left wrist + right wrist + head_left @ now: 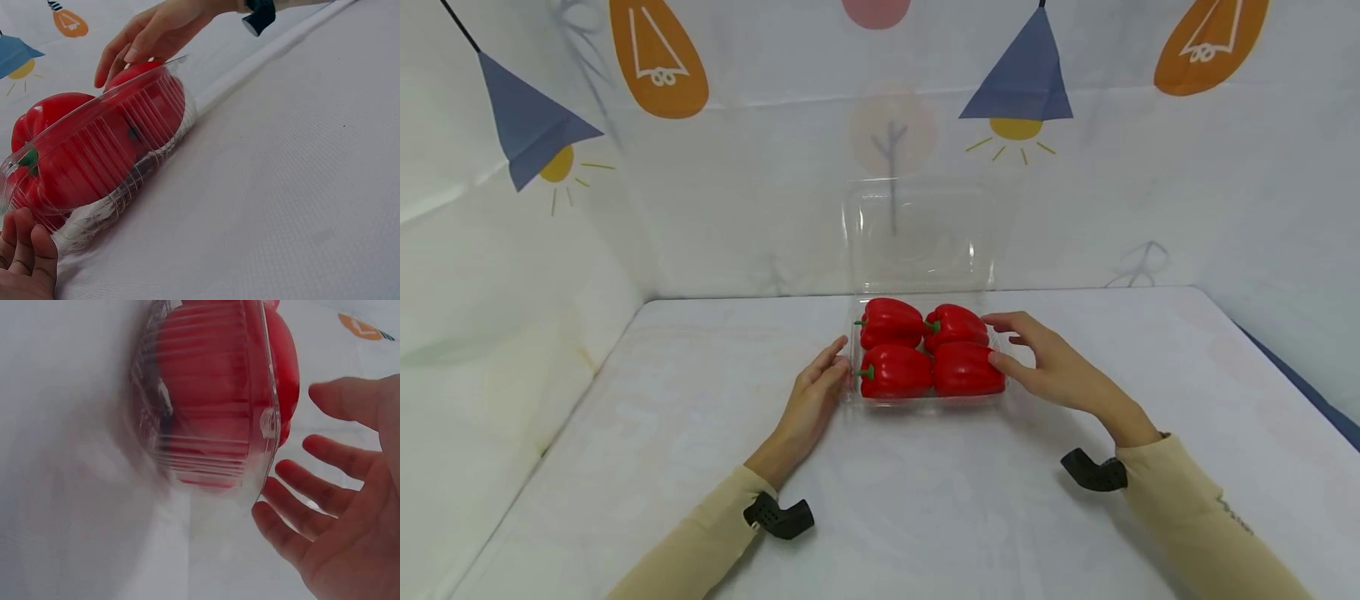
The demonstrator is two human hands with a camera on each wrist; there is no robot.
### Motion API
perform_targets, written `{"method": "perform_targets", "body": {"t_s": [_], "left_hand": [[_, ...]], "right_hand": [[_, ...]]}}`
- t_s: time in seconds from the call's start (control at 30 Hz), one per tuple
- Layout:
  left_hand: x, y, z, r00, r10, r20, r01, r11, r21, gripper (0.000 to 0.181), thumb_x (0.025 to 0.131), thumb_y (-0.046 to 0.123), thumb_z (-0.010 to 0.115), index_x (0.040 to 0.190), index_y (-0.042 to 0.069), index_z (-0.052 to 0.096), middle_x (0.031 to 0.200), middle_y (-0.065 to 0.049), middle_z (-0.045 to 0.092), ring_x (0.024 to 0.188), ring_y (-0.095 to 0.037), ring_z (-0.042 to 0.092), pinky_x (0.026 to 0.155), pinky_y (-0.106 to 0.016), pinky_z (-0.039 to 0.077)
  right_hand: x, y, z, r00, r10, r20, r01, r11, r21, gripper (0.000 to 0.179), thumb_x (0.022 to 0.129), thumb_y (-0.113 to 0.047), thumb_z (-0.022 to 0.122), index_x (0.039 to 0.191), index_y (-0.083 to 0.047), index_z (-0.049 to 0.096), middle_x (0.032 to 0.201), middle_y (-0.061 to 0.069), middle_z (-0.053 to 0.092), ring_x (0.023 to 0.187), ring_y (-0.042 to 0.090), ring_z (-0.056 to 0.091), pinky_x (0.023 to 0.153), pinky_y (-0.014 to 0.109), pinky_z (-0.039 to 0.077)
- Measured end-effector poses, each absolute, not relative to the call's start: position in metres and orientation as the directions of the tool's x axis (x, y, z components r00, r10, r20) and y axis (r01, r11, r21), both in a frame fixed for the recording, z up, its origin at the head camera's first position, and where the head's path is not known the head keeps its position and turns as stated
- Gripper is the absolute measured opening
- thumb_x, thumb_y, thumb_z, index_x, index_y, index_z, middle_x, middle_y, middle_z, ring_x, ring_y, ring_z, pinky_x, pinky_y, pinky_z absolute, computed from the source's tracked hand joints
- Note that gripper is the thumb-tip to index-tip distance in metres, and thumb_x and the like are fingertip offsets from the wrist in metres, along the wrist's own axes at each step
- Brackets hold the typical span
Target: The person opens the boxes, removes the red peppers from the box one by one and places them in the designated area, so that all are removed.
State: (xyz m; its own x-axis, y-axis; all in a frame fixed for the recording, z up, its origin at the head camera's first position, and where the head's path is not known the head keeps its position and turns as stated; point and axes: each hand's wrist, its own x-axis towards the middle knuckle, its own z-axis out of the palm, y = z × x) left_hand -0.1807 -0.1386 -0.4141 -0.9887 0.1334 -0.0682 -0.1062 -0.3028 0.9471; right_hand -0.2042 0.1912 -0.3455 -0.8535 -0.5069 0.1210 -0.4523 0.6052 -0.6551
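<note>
Several red bell peppers fill a clear plastic clamshell box [936, 403], two in the front row and two behind. The front-left pepper [895, 372] and back-left pepper [891, 323] point their green stems left. The box's clear lid [919, 242] stands raised at the back. At the box's left side, my left hand [811, 400] rests its fingertips against the wall. My right hand [1063, 371] is spread at the right side, thumb by the front-right pepper [966, 369]. In the right wrist view, the fingers [312, 484] are extended beside the box rim, holding nothing.
The box sits on a white-covered table [880, 517], near its back edge. Behind it hangs a white backdrop [760, 192] printed with lamps and bulbs. Dark curved devices [782, 517] are worn on both wrists over beige sleeves [700, 537].
</note>
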Motion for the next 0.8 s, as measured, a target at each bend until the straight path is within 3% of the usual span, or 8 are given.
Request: {"method": "perform_targets", "body": {"t_s": [0.33,0.6,0.8], "left_hand": [[-0.181,-0.140,-0.414,-0.986,0.151,-0.067,-0.108,-0.287,0.952,0.045,0.098,0.013,0.045,0.143,0.011,0.038,0.103,0.003,0.048,0.094,-0.011,0.047,0.085,-0.018,0.043],[-0.180,-0.139,-0.412,-0.985,0.162,-0.059,-0.109,-0.320,0.941,0.045,0.097,0.010,0.047,0.141,0.009,0.040,0.099,0.004,0.052,0.090,-0.007,0.050,0.081,-0.016,0.045],[-0.177,-0.140,-0.411,-0.981,0.188,-0.049,-0.109,-0.321,0.941,0.046,0.097,0.011,0.048,0.142,0.010,0.040,0.104,0.002,0.049,0.094,-0.007,0.049,0.083,-0.015,0.046]], "right_hand": [[-0.194,0.183,-0.343,-0.802,-0.591,0.088,-0.519,0.617,-0.591,0.060,0.087,-0.040,0.064,0.140,-0.025,0.039,0.138,-0.004,0.043,0.130,0.020,0.042,0.102,0.050,0.042],[-0.191,0.179,-0.347,-0.796,-0.595,0.110,-0.573,0.681,-0.456,0.059,0.085,-0.034,0.068,0.137,-0.023,0.043,0.129,-0.003,0.050,0.109,0.016,0.054,0.088,0.042,0.049],[-0.191,0.180,-0.349,-0.782,-0.610,0.132,-0.601,0.680,-0.420,0.059,0.085,-0.035,0.069,0.137,-0.022,0.044,0.129,-0.002,0.052,0.105,0.017,0.054,0.083,0.038,0.050]]}}
